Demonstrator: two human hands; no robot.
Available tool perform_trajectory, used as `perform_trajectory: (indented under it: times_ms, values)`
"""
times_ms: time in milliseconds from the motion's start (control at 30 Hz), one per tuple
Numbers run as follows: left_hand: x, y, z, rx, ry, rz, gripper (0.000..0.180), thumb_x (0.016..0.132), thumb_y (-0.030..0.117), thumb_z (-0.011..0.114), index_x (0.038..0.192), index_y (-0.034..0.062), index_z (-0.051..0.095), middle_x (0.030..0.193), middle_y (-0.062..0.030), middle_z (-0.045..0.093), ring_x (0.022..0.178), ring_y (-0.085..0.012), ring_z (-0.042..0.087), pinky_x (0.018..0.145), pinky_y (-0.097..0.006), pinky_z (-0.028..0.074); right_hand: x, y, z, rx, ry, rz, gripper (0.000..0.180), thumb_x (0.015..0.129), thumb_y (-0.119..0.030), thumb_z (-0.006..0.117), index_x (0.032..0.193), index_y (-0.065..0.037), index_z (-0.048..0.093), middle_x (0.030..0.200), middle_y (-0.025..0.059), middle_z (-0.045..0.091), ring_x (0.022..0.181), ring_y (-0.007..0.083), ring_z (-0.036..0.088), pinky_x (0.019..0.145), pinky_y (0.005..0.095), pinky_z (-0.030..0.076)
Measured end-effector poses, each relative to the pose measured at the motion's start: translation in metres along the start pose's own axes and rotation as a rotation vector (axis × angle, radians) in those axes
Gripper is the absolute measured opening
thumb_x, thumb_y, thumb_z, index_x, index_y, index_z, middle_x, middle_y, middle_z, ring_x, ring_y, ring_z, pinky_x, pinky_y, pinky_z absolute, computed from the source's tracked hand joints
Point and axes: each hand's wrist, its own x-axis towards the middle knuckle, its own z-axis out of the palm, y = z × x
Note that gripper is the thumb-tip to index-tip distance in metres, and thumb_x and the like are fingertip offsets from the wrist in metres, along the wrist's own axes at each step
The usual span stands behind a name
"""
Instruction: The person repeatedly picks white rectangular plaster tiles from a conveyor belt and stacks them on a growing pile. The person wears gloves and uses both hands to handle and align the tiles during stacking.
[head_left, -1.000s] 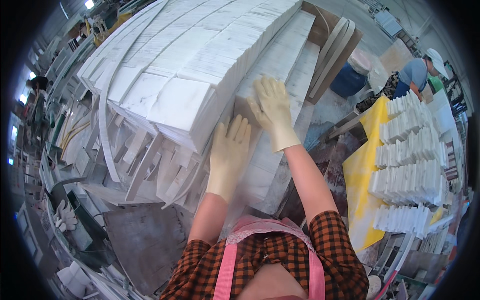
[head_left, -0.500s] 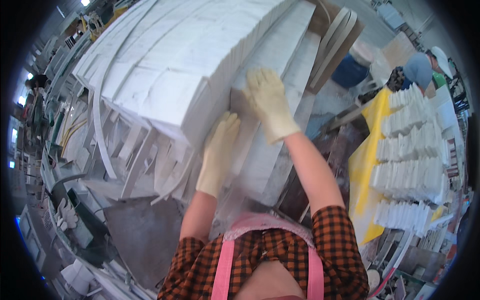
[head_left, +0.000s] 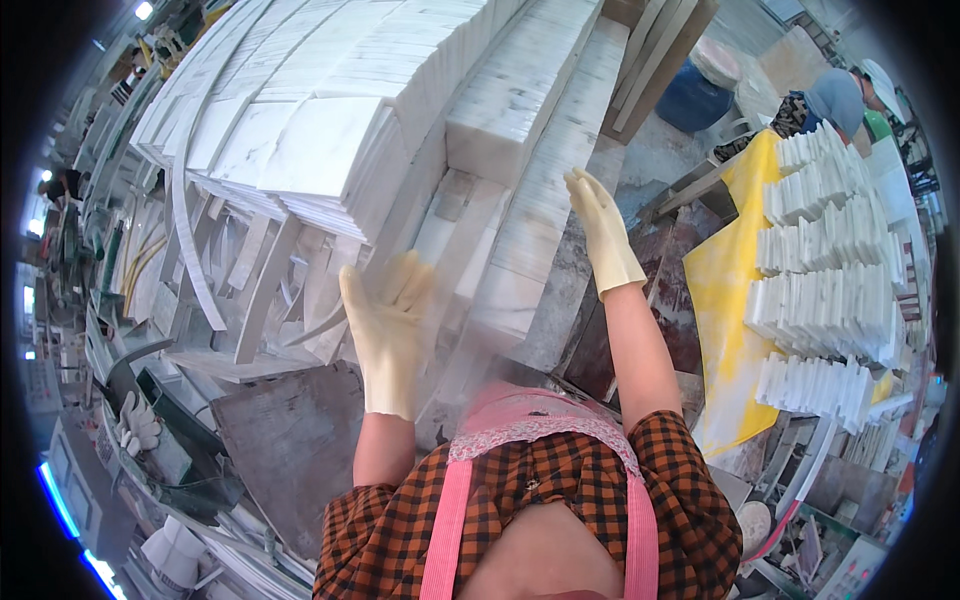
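Both my hands wear pale yellow rubber gloves. My left hand [head_left: 385,335] is raised with fingers spread, blurred by motion, in front of long white marble slabs [head_left: 545,190] lying side by side. My right hand [head_left: 603,232] is open too, fingers straight, hovering at the right edge of those slabs. Neither hand holds anything. A big stack of white marble tiles [head_left: 330,110] rises behind and to the left of my hands.
Curved and straight marble strips [head_left: 250,290] lean at the left. A yellow sheet [head_left: 725,290] at the right carries rows of small white marble pieces [head_left: 825,270]. Another person [head_left: 835,100] bends at the far right, near a blue barrel [head_left: 695,95]. A dark board [head_left: 285,440] lies lower left.
Both hands have come off the marble stack and pulled back toward me. The left hand dropped lower and is moving; the right lifted free beside the slabs.
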Motion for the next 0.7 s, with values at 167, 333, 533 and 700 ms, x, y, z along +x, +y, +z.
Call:
perform_trajectory:
  times_ms: [167, 333, 533, 700]
  values:
    - [-0.001, -0.012, 0.013, 0.208, 0.059, 0.175, 0.065, 0.107, 0.049, 0.042, 0.141, -0.0059, 0.045, 0.138, -0.0259, 0.059, 0.122, -0.0364, 0.061, 0.107, -0.044, 0.047, -0.007, 0.004, -0.008, 0.025, -0.064, 0.123, 0.06, 0.107, -0.04, 0.048, 0.149, 0.004, 0.045, 0.149, 0.0204, 0.053, 0.146, 0.028, 0.043, 0.123, 0.0361, 0.029]
    - [-0.011, -0.013, 0.018, 0.366, -0.003, 0.332, 0.063, 0.108, 0.049, 0.041, 0.136, -0.0063, 0.052, 0.131, -0.0246, 0.064, 0.119, -0.0323, 0.064, 0.108, -0.04, 0.046, -0.023, -0.012, 0.001, -0.03, -0.09, 0.044, 0.061, 0.108, -0.041, 0.048, 0.151, 0.002, 0.043, 0.153, 0.0194, 0.05, 0.145, 0.0273, 0.043, 0.122, 0.0372, 0.03]
    - [0.012, 0.003, -0.007, 0.526, -0.095, 0.444, 0.065, 0.108, 0.052, 0.044, 0.134, -0.0067, 0.056, 0.124, -0.0208, 0.068, 0.116, -0.0302, 0.065, 0.108, -0.041, 0.047, -0.001, -0.049, 0.029, -0.018, 0.001, -0.112, 0.07, 0.108, -0.051, 0.039, 0.159, -0.003, 0.032, 0.162, 0.0123, 0.038, 0.152, 0.0231, 0.031, 0.124, 0.0363, 0.024]
    - [0.017, -0.015, -0.05, 0.572, -0.171, 0.458, 0.064, 0.106, 0.049, 0.049, 0.134, -0.0081, 0.056, 0.114, -0.0204, 0.071, 0.11, -0.0291, 0.068, 0.105, -0.042, 0.049, 0.042, -0.064, 0.036, 0.322, 0.259, -0.089, 0.073, 0.108, -0.056, 0.032, 0.162, -0.006, 0.026, 0.167, 0.0117, 0.028, 0.154, 0.0248, 0.028, 0.125, 0.0374, 0.023]
